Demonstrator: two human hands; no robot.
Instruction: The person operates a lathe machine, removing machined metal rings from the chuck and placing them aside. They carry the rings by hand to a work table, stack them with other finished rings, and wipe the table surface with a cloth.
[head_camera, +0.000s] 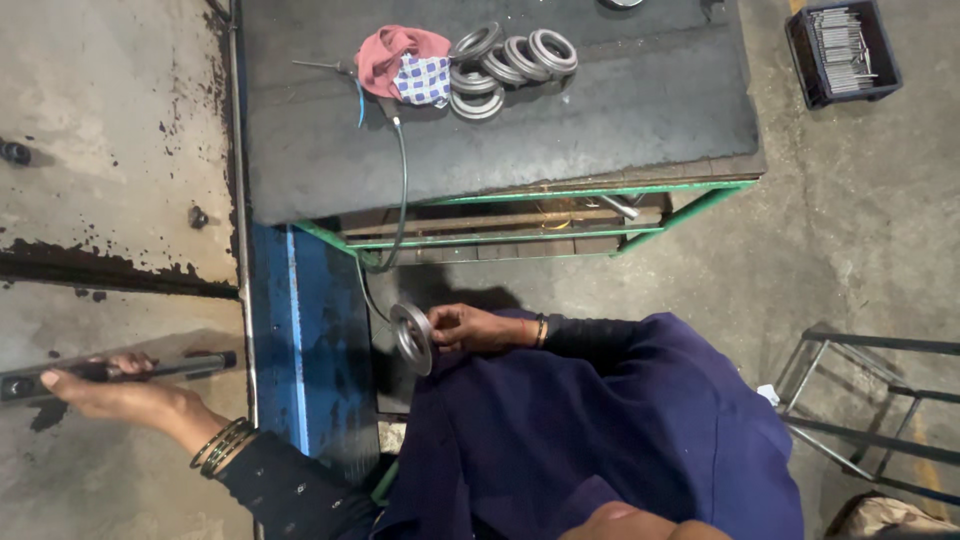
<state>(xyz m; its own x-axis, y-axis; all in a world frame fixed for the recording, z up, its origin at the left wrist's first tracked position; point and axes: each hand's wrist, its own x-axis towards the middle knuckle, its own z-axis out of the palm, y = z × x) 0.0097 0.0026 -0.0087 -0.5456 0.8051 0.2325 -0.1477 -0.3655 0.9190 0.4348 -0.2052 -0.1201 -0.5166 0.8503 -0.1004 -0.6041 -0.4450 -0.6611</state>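
The near half of the table (560, 150) top lay bare, open to a reaching hand. At its far edge a cloth (405, 62) and stacked rings (505, 62) blocked the way. A hose (400, 190) hung over the near edge. Right of the table, open floor (840, 230) ran between a far crate (845, 50) and a near metal frame (870, 400).

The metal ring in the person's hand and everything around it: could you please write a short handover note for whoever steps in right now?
Left hand: resting on a dark metal bar over the stained machine plate.
Right hand: holding one metal ring on edge, close to the body.
Pile of similar rings lies on the dark workbench, beside a red cloth and a cabled tool.
Crate of metal rods stands on the floor.
Done: one ring in hand. Left: the pile on the bench.
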